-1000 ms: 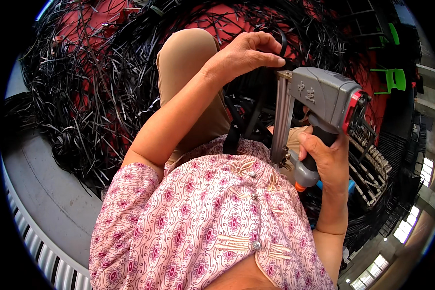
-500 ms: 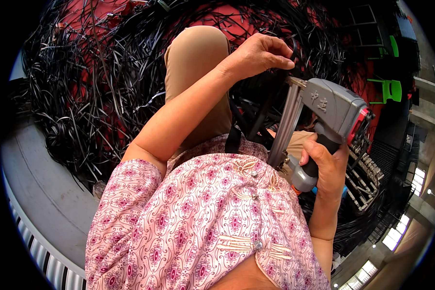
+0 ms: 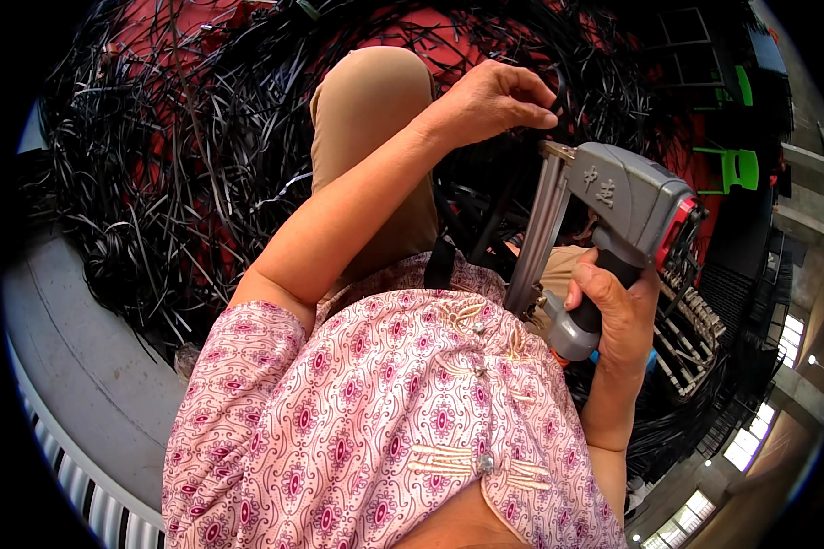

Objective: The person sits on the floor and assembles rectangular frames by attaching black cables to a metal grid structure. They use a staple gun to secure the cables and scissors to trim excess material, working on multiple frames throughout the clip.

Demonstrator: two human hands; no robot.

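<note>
My right hand (image 3: 621,306) is wrapped round the black grip of a grey staple gun (image 3: 627,188). The gun's long metal magazine (image 3: 537,233) slants down toward my lap, and its nose lies just below my left fingertips. My left hand (image 3: 494,102) reaches out over my raised knee, thumb and fingers closed in a pinch. A black plastic strip (image 3: 561,89) runs at those fingertips, and its far part is lost among other dark strips. Under the gun's nose, a dark frame is partly hidden by my arm and the tool.
A large tangle of black strips (image 3: 156,220) covers the red floor (image 3: 430,32) ahead and to the left. Green chairs (image 3: 740,170) stand at the right, near dark stacked frames. At far left runs a grey ledge (image 3: 92,339). My tan-trousered knee (image 3: 375,101) rises in the middle.
The staple gun has shifted slightly up and left, bringing its nose a little nearer my left fingers. My left hand keeps nearly the same place and pinch.
</note>
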